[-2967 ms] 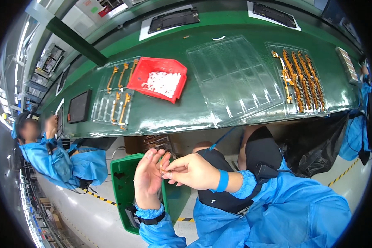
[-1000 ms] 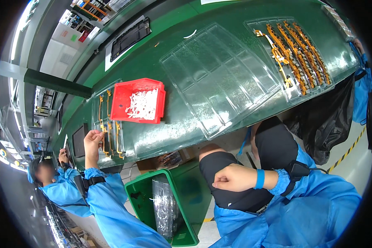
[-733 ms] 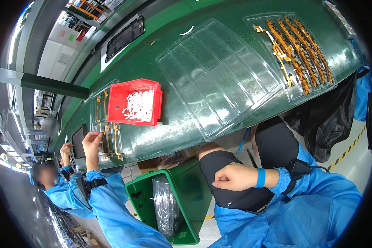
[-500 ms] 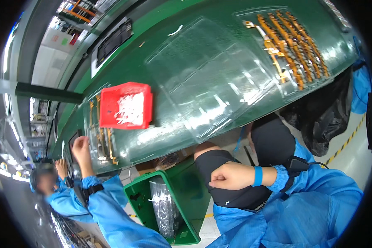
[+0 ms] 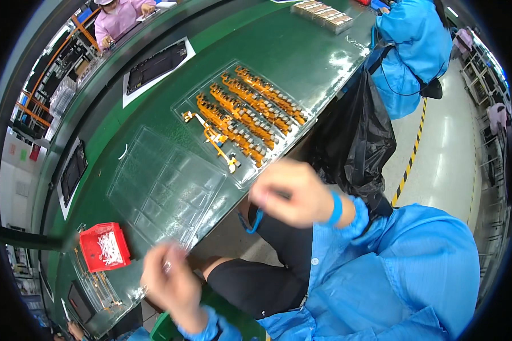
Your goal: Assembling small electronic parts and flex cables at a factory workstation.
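Observation:
My left hand (image 5: 168,281) is blurred by motion, just below the near edge of an empty clear plastic tray (image 5: 165,187) on the green bench (image 5: 301,51). Something small and shiny shows at its fingertips, but I cannot make out what. My right hand (image 5: 293,193) is raised over my lap with the fingers curled; it is also blurred, and I cannot tell whether it holds anything. A blue wrist band with a dangling blue cord (image 5: 250,220) is on that arm. Just beyond the right hand lies a clear tray of orange flex parts (image 5: 244,113).
A red box of small white parts (image 5: 103,247) and another tray with orange parts (image 5: 96,284) lie at the left. A black bag (image 5: 352,136) hangs off the bench edge. Seated nearby are a person in blue (image 5: 409,51) and a person in pink (image 5: 119,14). A green bin (image 5: 164,331) stands below.
The view has swung to the right. My left hand has come back from the far left tray to the bench edge near me. My right hand has lifted off my lap.

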Action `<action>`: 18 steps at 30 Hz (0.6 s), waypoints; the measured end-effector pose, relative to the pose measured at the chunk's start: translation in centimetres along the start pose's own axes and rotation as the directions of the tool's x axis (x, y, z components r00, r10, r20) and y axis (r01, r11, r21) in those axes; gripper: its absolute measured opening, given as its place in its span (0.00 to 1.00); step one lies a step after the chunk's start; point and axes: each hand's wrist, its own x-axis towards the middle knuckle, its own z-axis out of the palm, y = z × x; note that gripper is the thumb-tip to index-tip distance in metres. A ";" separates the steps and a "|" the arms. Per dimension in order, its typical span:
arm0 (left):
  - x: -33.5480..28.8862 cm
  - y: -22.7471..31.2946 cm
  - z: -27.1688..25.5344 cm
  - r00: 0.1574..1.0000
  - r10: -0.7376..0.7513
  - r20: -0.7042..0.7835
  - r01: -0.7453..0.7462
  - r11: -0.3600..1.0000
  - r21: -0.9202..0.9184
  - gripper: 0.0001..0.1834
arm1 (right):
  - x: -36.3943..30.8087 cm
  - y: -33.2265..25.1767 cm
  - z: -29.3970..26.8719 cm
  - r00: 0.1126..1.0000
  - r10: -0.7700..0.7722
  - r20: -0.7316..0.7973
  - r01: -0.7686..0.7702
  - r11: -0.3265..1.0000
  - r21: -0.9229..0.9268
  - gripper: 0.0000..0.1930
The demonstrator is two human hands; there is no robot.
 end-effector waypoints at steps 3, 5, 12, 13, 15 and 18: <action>3.6 1.7 7.3 0.968 0.117 0.223 -0.124 0.992 0.020 0.12 | 1.7 4.2 -2.8 0.993 -0.113 -0.038 0.082 0.877 -0.473 0.13; 4.9 0.6 11.3 0.950 0.219 0.225 -0.261 0.949 0.178 0.14 | 1.4 6.6 -2.5 0.996 -0.065 0.067 0.092 0.816 -0.570 0.19; 5.1 1.4 15.0 0.940 0.159 0.303 -0.284 0.856 0.433 0.11 | 0.2 8.5 -2.2 0.993 -0.052 0.108 0.105 0.811 -0.575 0.19; 5.3 1.6 15.2 0.941 0.139 0.310 -0.285 0.818 0.500 0.09 | 0.2 8.4 -2.1 0.994 -0.063 0.087 0.101 0.817 -0.568 0.19; 5.4 2.0 15.8 0.939 0.131 0.319 -0.305 0.749 0.588 0.08 | 0.0 8.6 -2.2 0.995 -0.063 0.072 0.093 0.818 -0.567 0.19; 5.2 1.6 16.9 0.947 0.165 0.275 -0.306 0.724 0.618 0.07 | -0.3 8.9 -2.6 0.996 -0.065 0.056 0.085 0.822 -0.563 0.20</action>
